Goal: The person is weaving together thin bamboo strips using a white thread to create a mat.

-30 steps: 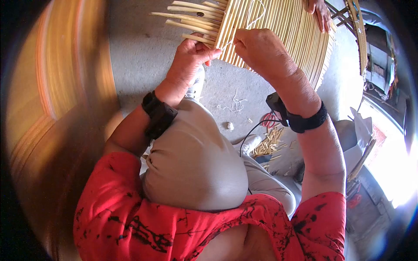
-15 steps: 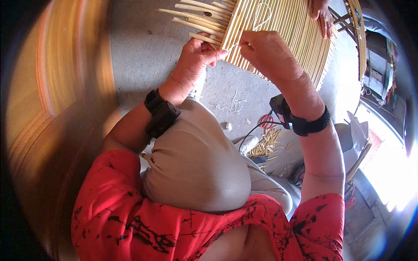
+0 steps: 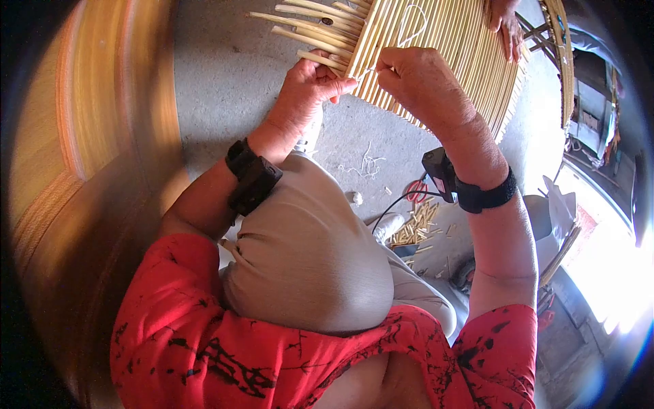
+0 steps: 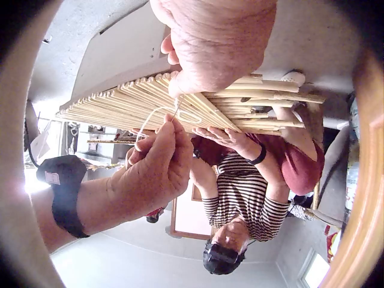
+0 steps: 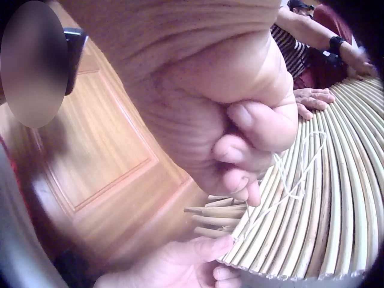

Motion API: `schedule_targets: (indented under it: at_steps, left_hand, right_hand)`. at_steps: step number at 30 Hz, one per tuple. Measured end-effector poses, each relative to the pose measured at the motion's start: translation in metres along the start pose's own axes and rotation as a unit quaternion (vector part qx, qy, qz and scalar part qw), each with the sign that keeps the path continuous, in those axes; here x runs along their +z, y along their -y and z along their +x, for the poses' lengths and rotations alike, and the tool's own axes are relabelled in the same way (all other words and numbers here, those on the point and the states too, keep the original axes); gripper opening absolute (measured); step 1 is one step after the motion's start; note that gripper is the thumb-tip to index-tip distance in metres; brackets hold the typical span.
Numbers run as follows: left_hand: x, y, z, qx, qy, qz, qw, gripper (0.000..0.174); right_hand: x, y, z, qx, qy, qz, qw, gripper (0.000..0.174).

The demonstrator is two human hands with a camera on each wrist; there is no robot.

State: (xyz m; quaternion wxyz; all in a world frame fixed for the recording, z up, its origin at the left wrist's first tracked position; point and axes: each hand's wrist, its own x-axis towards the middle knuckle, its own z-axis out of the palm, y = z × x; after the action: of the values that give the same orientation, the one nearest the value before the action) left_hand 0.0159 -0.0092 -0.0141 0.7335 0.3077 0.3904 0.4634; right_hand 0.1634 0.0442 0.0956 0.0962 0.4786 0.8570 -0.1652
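Note:
A mat of slim pale stalks laid side by side (image 3: 463, 51) spans the top of the head view, with loose stalk ends (image 3: 320, 31) jutting from its left side. My left hand (image 3: 310, 85) grips the mat's near left corner, thumb on top and fingers beneath. Just right of it, my right hand (image 3: 426, 82) is curled above the mat, its fingertips pinching a thin white string (image 5: 296, 196). In the left wrist view the string runs from those fingertips to the stalks beside my left thumb. A loose loop of it lies over the mat.
Across the mat, another person in a striped top (image 4: 255, 198) rests a hand (image 3: 507, 34) on its far side. On the floor are red-handled scissors (image 3: 417, 191), short stalk cuttings (image 3: 417, 228) and string scraps (image 3: 368, 163). A wooden door (image 3: 48, 136) stands at the left.
Over the first half second, both hands and the mat shifted slightly right in the head view. Since then they are nearly still, while the string loop has swung a little right.

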Motion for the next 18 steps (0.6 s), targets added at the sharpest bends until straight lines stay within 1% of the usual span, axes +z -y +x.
schedule_targets:
  at_steps: [5,9,10,12,15,17,18]
  left_hand:
    - [0.001,-0.001,0.000,-0.005,0.001,-0.006,1.000,0.028]
    - [0.002,-0.005,-0.002,-0.017,-0.008,-0.003,1.000,0.028]
    - [0.002,-0.004,-0.002,-0.016,-0.008,-0.003,1.000,0.028]
    - [0.003,-0.002,0.000,-0.011,-0.019,-0.020,1.000,0.022]
    - [0.000,0.000,0.001,0.008,-0.002,-0.018,1.000,0.025]
    - [0.000,0.002,0.001,0.005,-0.001,-0.025,1.000,0.025]
    - [-0.001,0.003,0.002,0.002,-0.001,-0.032,0.999,0.024]
  right_hand:
    - [-0.001,0.000,0.000,0.018,0.014,-0.009,1.000,0.015]
    - [0.001,0.001,0.001,0.010,0.002,0.007,1.000,0.016]
    - [0.003,0.000,0.001,0.004,0.001,-0.008,1.000,0.015]
    - [0.004,0.000,0.002,-0.003,0.001,-0.024,1.000,0.015]
    - [0.004,0.003,0.007,-0.009,0.004,-0.023,1.000,0.014]
    - [0.004,0.007,0.010,-0.013,0.019,-0.067,0.997,0.009]
    - [0.003,0.008,0.011,-0.013,0.020,-0.068,0.997,0.009]
